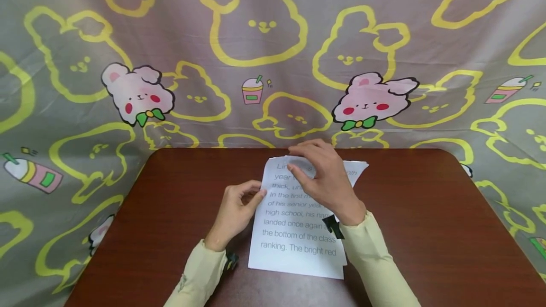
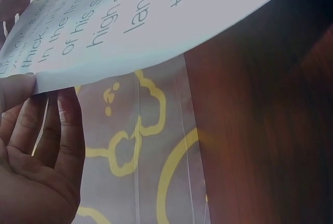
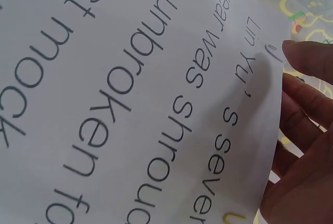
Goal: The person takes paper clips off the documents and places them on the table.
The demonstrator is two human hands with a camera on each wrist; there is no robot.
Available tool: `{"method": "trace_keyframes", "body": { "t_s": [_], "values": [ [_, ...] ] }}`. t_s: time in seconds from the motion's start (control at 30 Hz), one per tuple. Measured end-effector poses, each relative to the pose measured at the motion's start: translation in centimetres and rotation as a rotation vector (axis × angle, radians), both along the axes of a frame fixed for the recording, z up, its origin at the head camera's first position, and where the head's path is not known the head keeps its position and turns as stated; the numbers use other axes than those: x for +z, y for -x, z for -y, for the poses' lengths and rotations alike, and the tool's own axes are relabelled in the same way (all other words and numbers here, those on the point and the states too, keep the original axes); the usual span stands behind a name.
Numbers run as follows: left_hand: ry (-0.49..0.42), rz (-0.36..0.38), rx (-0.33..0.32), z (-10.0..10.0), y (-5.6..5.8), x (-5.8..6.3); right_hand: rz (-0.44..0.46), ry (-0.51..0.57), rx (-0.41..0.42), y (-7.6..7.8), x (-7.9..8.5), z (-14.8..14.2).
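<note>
Large-print sheets of paper [image 1: 294, 221] are held tilted above the table. My left hand [image 1: 234, 210] pinches their left edge; in the left wrist view its thumb lies on the printed face and its fingers behind. At the top edge, my right hand [image 1: 322, 174] has curved fingers beyond the edge and its thumb over the print, a gap showing between them. In the right wrist view a small grey loop [image 3: 273, 53], like a paper clip's end, sits beside the thumb tip. A yellow curved piece [image 3: 234, 218] shows lower on the same edge.
A reddish-brown table [image 1: 426, 231] lies under the hands. Behind it hangs a cartoon-print curtain [image 1: 264, 75]. Dark straps with small black pieces [image 1: 332, 227] sit at the wrists. Sheet corners stick out unevenly at the upper right and bottom.
</note>
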State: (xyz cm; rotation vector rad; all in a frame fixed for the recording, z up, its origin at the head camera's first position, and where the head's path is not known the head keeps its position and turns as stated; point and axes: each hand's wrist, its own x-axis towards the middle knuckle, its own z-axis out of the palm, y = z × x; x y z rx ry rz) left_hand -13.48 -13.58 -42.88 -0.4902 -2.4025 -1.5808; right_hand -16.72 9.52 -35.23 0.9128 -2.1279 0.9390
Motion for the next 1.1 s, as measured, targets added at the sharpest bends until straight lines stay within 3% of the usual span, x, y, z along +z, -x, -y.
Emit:
{"method": "trace_keyframes", "body": {
  "t_s": [0.27,0.57,1.1],
  "values": [
    [-0.009,0.007,-0.008,-0.33,-0.06,-0.15,-0.009,-0.03,-0.009,0.06,-0.11,0.26],
    [0.011,-0.005,-0.018,-0.3,0.04,-0.27,0.077,-0.036,-0.042,-0.05,-0.16,0.32],
    [0.031,0.022,-0.01,-0.46,-0.03,-0.18,0.151,-0.033,0.002,-0.24,0.07,0.27]
  ]
}}
